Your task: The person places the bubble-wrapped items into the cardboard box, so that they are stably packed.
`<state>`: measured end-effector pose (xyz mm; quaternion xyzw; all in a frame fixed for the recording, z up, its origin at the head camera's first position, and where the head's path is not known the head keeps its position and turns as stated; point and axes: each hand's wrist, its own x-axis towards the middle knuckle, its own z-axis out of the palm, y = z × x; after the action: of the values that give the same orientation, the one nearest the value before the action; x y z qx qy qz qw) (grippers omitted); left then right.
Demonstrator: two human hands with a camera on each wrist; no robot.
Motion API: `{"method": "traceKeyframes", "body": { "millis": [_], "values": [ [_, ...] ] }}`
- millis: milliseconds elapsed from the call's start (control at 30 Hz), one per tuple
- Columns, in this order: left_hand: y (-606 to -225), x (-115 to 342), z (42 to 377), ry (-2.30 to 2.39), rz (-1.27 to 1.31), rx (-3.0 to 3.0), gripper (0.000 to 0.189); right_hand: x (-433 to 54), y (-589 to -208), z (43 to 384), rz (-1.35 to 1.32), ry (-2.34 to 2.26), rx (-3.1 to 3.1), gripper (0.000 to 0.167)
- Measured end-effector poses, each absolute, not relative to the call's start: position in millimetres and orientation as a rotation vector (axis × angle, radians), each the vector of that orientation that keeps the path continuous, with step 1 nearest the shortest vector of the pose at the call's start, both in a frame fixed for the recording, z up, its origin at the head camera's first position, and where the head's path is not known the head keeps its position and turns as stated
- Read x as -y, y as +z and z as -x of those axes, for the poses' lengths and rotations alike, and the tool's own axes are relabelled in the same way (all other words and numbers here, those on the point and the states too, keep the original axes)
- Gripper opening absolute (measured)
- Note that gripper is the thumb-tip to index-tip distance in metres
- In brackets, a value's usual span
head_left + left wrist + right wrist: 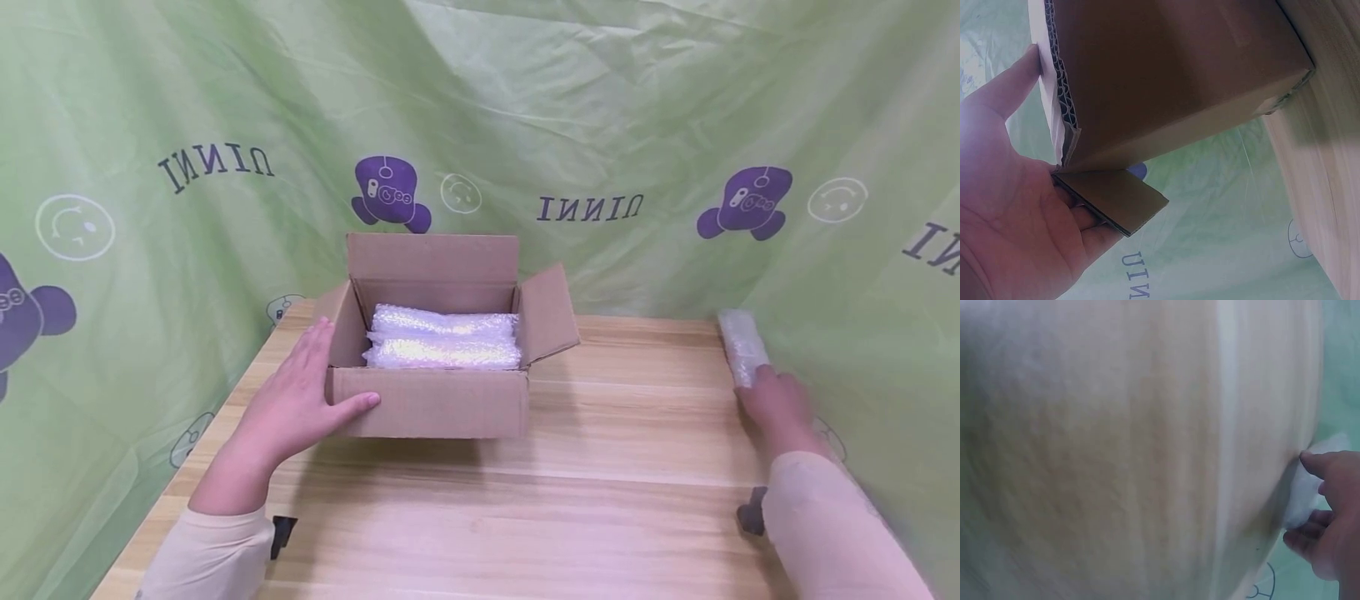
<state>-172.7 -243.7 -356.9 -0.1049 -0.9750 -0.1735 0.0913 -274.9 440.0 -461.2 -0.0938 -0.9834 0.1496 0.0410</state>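
Observation:
An open cardboard box (431, 404) stands on the wooden table with two bubble-wrapped packages (442, 352) lying side by side inside. My left hand (288, 400) spans the box's front left corner. In the left wrist view, its thumb touches the front flap, while its fairly straight fingers (1097, 240) lie behind the small side flap (1116, 197). At the table's far right, my right hand (780, 408) holds the near end of another bubble-wrapped package (742, 342). Thumb and fingers lie on either side of this package (1302, 494) in the right wrist view.
Green printed curtain (600, 108) hangs behind the table (637, 433) and along both sides. The box's right flap (550, 312) sticks outward, and its back flap (433, 258) stands up. Dark pieces (752, 511) show beside both sleeves.

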Motion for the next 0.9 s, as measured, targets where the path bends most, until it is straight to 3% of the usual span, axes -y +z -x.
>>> {"method": "traceKeyframes", "body": {
  "millis": [600, 900],
  "values": [
    [-358, 243, 174, -0.502, 0.309, 2.894, 0.117, -443, -464, 282, 0.362, 0.578, 2.963, 0.058],
    [-355, 243, 172, -0.501, 0.314, 2.908, 0.117, -434, -448, 278, 0.344, 0.632, 2.949, 0.054]
  ]
}}
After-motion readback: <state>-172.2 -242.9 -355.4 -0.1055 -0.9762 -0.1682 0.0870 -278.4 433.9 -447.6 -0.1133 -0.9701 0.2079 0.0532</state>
